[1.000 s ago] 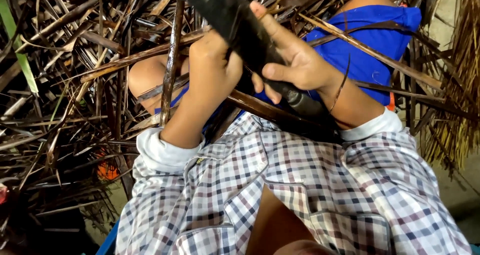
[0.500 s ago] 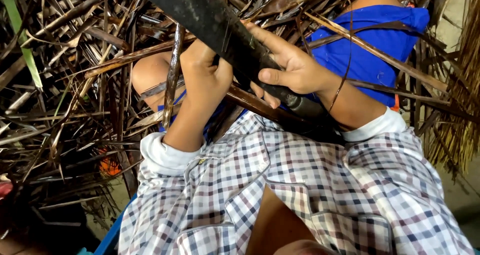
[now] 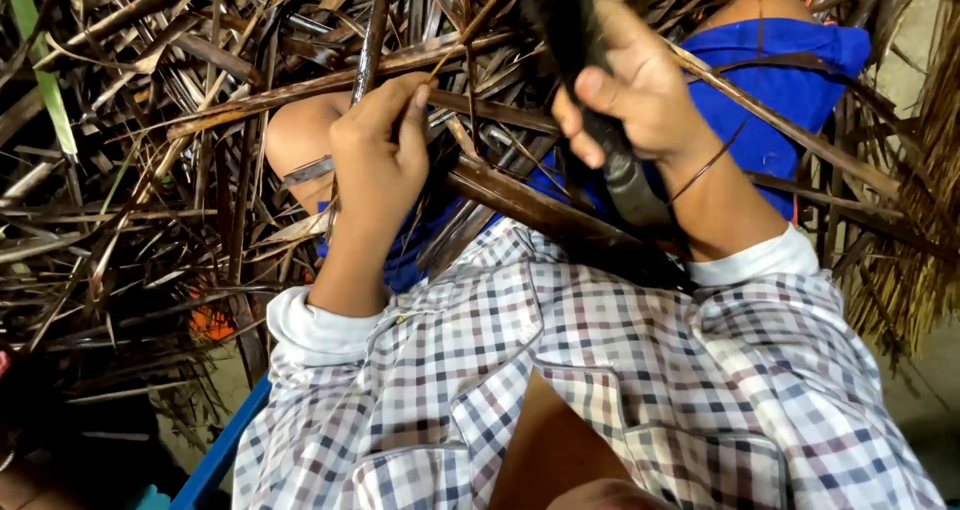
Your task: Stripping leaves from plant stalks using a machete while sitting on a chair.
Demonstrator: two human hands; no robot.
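My left hand [image 3: 378, 155] grips a thin dark leaf strip [image 3: 374, 30] that runs up toward the top edge. My right hand [image 3: 635, 90] is closed around a large dark knife [image 3: 600, 120], its black blade pointing up out of view and its handle end running down along my wrist. A thick brown leaf stalk [image 3: 545, 210] lies across my lap between the two hands. My knees in blue shorts [image 3: 800, 80] show behind the hands. My checked shirt fills the lower part of the view.
A dense heap of dry brown palm leaves and stalks [image 3: 150, 170] surrounds my legs on the left and at the top. Frayed dry fibres [image 3: 920, 250] hang at the right. A blue edge [image 3: 215, 460] and a small orange object [image 3: 210, 320] sit at the lower left.
The hands have come apart. My right hand has lifted the knife more upright and to the right, while my left hand keeps its hold on the thin strip.
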